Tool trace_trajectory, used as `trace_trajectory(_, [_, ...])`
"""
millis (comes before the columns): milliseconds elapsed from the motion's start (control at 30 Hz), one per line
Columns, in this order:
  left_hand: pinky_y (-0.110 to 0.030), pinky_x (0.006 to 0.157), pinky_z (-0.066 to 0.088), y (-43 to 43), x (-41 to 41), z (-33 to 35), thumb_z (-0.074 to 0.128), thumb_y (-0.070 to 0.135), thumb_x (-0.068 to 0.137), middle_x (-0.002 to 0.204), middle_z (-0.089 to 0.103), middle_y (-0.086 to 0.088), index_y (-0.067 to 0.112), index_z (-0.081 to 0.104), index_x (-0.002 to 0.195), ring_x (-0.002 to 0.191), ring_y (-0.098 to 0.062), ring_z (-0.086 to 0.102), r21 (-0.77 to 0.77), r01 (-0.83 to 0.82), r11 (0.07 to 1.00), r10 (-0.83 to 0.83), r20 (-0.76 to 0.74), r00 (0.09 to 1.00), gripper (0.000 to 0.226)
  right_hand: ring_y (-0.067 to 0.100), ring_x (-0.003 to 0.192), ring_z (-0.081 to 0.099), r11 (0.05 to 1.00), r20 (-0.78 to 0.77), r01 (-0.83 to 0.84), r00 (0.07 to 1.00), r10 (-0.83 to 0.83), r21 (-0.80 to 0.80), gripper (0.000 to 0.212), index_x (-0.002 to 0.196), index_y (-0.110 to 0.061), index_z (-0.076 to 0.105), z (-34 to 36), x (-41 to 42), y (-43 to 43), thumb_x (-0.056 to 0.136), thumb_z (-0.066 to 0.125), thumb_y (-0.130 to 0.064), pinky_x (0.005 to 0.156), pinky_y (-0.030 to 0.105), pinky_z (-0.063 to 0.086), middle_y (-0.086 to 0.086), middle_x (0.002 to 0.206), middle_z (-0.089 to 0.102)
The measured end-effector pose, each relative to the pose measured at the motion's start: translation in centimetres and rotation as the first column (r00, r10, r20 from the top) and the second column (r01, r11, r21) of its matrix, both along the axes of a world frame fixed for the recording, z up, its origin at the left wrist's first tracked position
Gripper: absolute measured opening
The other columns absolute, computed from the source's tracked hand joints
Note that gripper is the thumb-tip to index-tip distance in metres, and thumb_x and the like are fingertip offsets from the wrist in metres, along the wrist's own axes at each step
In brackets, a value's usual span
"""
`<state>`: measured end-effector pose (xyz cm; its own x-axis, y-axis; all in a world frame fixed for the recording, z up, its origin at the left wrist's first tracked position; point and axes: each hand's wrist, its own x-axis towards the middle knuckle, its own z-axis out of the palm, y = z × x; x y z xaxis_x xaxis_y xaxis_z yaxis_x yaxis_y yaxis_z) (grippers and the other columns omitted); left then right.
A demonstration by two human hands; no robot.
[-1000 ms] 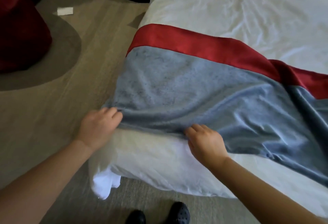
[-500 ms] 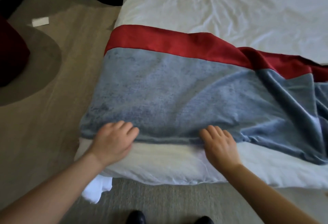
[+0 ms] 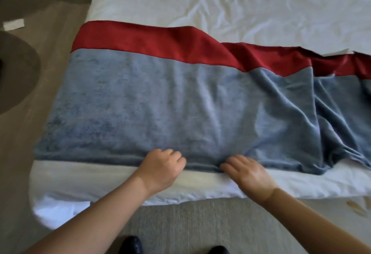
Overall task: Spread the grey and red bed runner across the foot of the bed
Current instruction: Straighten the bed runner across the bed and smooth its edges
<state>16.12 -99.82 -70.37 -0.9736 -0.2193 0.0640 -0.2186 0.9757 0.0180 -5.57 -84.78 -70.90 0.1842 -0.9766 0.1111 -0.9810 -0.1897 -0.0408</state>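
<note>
The grey and red bed runner (image 3: 160, 103) lies across the white bed (image 3: 241, 2), its red band on the far side. Its left part is flat; the right part (image 3: 321, 113) is bunched in folds. My left hand (image 3: 162, 168) and my right hand (image 3: 248, 172) sit close together at the runner's near hem. The fingers of both curl onto the hem's edge, where the fabric puckers a little between them. The fingertips are hidden in the cloth.
White bedding (image 3: 80, 177) shows below the hem, and a sheet corner (image 3: 60, 211) hangs at the bed's left. Beige floor lies to the left with a dark round patch (image 3: 18, 72) and a white paper slip (image 3: 13, 24). My dark shoes (image 3: 130, 243) stand at the bottom.
Both hands have slid right along the near hem and come closer together. The runner's left part now lies flatter and squarer on the bed.
</note>
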Motion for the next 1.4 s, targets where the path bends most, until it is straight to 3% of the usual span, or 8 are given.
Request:
trace_trajectory(100, [-0.023, 0.038, 0.034, 0.4, 0.0, -0.2, 0.058, 0.005, 0.056, 0.055, 0.050, 0.000, 0.018, 0.053, 0.059, 0.045, -0.020, 0.051, 0.000, -0.041, 0.999, 0.041, 0.030, 0.999, 0.014, 0.022, 0.062, 0.061, 0.999, -0.002, -0.033, 0.999, 0.033, -0.005, 0.026, 0.085, -0.014, 0.072, -0.6, -1.5, 1.2, 0.077, 0.047, -0.012, 0.052, 0.028, 0.052, 0.004, 0.075, 0.064])
trace_trajectory(300, [-0.025, 0.038, 0.036, 3.2, -4.8, 0.3, 0.072, 0.007, 0.052, 0.057, 0.051, 0.002, 0.019, 0.057, 0.063, 0.046, -0.018, 0.050, -0.013, -0.034, 0.999, 0.034, 0.031, 0.999, 0.022, 0.027, 0.059, 0.057, 0.963, -0.067, 0.257, 0.963, -0.263, -0.083, 0.019, 0.078, -0.013, 0.067, -0.5, -6.6, 3.8, 0.073, 0.050, -0.009, 0.051, 0.032, 0.047, 0.005, 0.069, 0.057])
trace_trajectory(433, [-0.019, 0.036, 0.028, 5.8, -9.1, 0.0, 0.071, -0.001, 0.044, 0.048, 0.046, 0.003, 0.019, 0.053, 0.052, 0.038, -0.014, 0.043, -0.038, 0.032, 0.999, -0.031, 0.018, 0.999, 0.028, 0.028, 0.058, 0.058, 0.929, -0.038, 0.369, 0.929, -0.369, -0.024, 0.023, 0.072, -0.009, 0.066, -0.2, -11.1, 6.9, 0.054, 0.074, 0.004, 0.047, 0.032, 0.050, 0.007, 0.067, 0.057])
trace_trajectory(700, [-0.025, 0.035, 0.036, 6.7, -8.8, -1.6, 0.070, -0.004, 0.053, 0.057, 0.051, 0.001, 0.016, 0.062, 0.063, 0.046, -0.016, 0.048, 0.010, -0.032, 0.999, 0.033, -0.048, 0.998, 0.024, 0.026, 0.059, 0.060, 0.921, -0.004, 0.389, 0.921, -0.389, 0.021, 0.030, 0.076, -0.011, 0.070, -0.7, -11.3, 9.1, 0.051, 0.081, 0.001, 0.049, 0.031, 0.051, 0.004, 0.068, 0.061])
trace_trajectory(833, [-0.029, 0.040, 0.043, 5.1, -6.2, -1.3, 0.055, 0.007, 0.065, 0.068, 0.059, -0.002, 0.012, 0.066, 0.077, 0.055, -0.020, 0.055, 0.027, -0.116, 0.993, 0.117, -0.080, 0.990, 0.017, 0.023, 0.064, 0.058, 0.958, 0.000, 0.283, 0.959, -0.283, -0.042, 0.023, 0.085, -0.015, 0.069, -0.4, -8.8, 7.2, 0.064, 0.066, -0.008, 0.056, 0.030, 0.047, 0.002, 0.076, 0.061])
trace_trajectory(933, [-0.031, 0.044, 0.043, 3.0, -2.2, -1.1, 0.063, 0.003, 0.058, 0.070, 0.060, -0.006, 0.008, 0.063, 0.076, 0.056, -0.026, 0.057, -0.002, -0.235, 0.972, 0.234, -0.054, 0.971, 0.019, 0.021, 0.063, 0.054, 0.982, 0.064, 0.169, 0.984, -0.164, -0.089, 0.018, 0.080, -0.017, 0.067, -0.2, -4.6, 4.6, 0.069, 0.055, -0.010, 0.056, 0.030, 0.042, 0.001, 0.073, 0.058])
trace_trajectory(1200, [-0.045, 0.051, 0.043, -3.9, 12.1, -0.9, 0.041, 0.023, 0.063, 0.075, 0.053, -0.012, 0.013, 0.054, 0.078, 0.069, -0.037, 0.057, -0.156, -0.578, 0.801, 0.599, 0.188, 0.779, 0.022, 0.019, 0.056, 0.050, 0.983, 0.165, 0.031, 0.986, -0.001, -0.180, 0.015, 0.069, -0.016, 0.066, -0.1, 8.4, -5.5, 0.065, 0.066, -0.002, 0.045, 0.029, 0.037, 0.001, 0.066, 0.057])
trace_trajectory(1400, [-0.046, 0.055, 0.049, -8.9, 18.1, -0.6, 0.069, 0.000, 0.065, 0.081, 0.048, -0.015, 0.010, 0.048, 0.079, 0.071, -0.039, 0.057, -0.071, -0.806, 0.587, 0.778, 0.325, 0.538, 0.027, 0.018, 0.048, 0.049, 0.993, 0.154, 0.050, 0.988, -0.033, -0.111, 0.020, 0.056, -0.015, 0.062, -0.1, 12.5, -9.1, 0.046, 0.073, -0.002, 0.040, 0.021, 0.034, 0.000, 0.057, 0.055])
